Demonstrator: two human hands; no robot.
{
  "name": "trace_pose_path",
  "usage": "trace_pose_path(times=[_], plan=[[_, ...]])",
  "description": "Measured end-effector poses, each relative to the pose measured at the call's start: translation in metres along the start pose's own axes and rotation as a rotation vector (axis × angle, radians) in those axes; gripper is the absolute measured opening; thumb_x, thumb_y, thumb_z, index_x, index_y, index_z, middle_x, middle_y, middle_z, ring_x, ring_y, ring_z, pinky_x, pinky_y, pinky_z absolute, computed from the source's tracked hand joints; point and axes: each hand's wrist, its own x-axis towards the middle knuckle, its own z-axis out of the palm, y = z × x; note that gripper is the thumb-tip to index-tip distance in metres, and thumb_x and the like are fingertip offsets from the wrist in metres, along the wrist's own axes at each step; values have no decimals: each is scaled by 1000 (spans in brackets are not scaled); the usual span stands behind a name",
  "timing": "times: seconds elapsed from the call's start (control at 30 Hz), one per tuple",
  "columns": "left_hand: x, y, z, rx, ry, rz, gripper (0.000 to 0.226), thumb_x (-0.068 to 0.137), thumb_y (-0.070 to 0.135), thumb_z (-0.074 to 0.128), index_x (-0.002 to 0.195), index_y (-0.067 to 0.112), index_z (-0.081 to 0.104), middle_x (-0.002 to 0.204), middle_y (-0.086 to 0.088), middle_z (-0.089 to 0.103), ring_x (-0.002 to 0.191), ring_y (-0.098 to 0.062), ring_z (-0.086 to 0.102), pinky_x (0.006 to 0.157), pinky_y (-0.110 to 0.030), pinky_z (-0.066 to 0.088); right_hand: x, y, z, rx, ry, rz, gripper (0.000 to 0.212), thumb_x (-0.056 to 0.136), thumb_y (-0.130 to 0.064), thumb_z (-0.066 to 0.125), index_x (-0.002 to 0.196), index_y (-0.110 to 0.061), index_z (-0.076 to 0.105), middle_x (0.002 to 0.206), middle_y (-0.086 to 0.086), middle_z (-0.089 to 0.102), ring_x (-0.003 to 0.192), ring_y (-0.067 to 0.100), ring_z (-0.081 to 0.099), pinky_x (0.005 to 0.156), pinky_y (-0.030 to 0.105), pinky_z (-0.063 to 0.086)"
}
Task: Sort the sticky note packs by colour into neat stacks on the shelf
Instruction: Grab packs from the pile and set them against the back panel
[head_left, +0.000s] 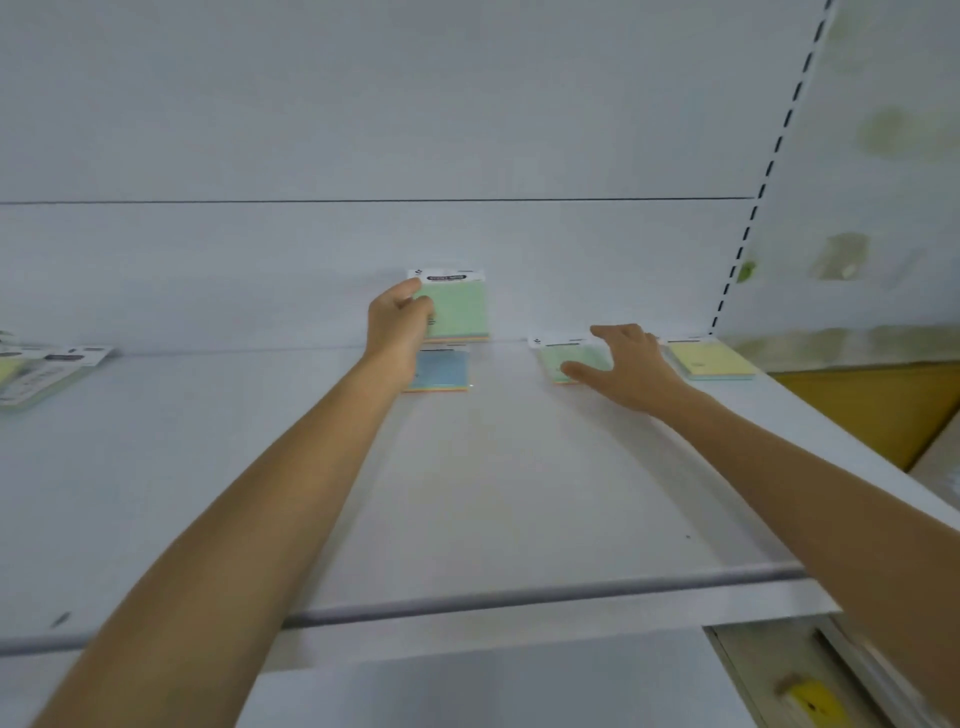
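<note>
My left hand (397, 317) pinches a green pack (462, 312), likely light and stiff, by its side edge; my right hand (631, 364) rests with fingers spread on a second pack (558, 358).

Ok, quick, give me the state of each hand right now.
Left hand: closed grip on the raised green pack.
Right hand: open, fingers spread over the flat green pack on the shelf.

A green pack (460, 309) is upright above a flat blue pack (441, 370); second green pack (569, 361) and yellow pack (711, 359) lie rightward.
</note>
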Motion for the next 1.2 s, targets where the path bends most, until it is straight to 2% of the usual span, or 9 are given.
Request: trace_pose_path(times=[0.07,0.13,0.27,0.37,0.47,0.57,0.67,0.83,1.2], plan=[[-12,4,27,18,-94,7,22,67,2,53,81,17,60,79,-2,45,74,-18,40,66,-28,32,-2,22,-2,-72,-71,12,81,77,-60,54,140,-15,28,147,10,28,138,29,19,111,41,21],[-11,-2,38,44,-186,28,20,70,-3,52,67,17,51,72,-3,40,70,-19,36,59,-28,28,-7,24,3,-131,-135,-5,89,74,-67,50,140,-13,26,148,9,25,139,28,16,112,42,20],[-14,-19,72,132,-245,41,39,79,-11,48,111,10,53,82,-4,47,78,-17,44,55,-16,34,-13,31,7,-157,-174,-11,83,72,-74,42,125,-9,42,143,7,32,136,26,20,106,42,29],[-17,-32,92,262,-230,50,38,81,-9,47,115,7,49,99,-10,54,93,-21,51,50,-18,39,-12,35,7,-159,-182,-33,82,73,-74,41,121,-7,46,141,7,33,135,25,21,104,42,31],[-16,-47,99,569,-211,113,26,83,-2,46,107,-3,55,120,-29,57,112,-36,55,81,-32,43,-9,38,8,-155,-179,-48,84,73,-73,42,124,-7,44,141,7,32,135,25,20,104,41,31],[-16,-57,100,770,-240,167,40,89,9,44,128,1,50,136,-23,45,130,-29,40,101,-26,31,-8,39,9,-144,-173,-53,85,73,-73,42,124,-6,43,141,7,32,134,25,21,104,40,32],[-17,-60,99,823,-300,187,42,90,21,50,129,6,50,140,-18,39,133,-27,35,111,-31,29,-8,40,10,-145,-169,-57,85,73,-73,42,124,-5,44,139,8,33,133,26,22,104,40,31],[-23,-63,90,1103,-408,312,50,91,42,47,131,12,43,143,-13,35,133,-25,35,106,-35,33,-7,41,10,-134,-172,-55,84,73,-73,42,123,-6,44,138,7,34,133,25,22,102,40,33],[-35,-56,89,1380,-385,453,51,92,47,38,130,13,39,139,-14,39,124,-30,45,93,-40,43,-7,41,11,-152,-164,-76,86,74,-73,39,126,-5,42,137,9,34,132,26,24,101,39,32]])
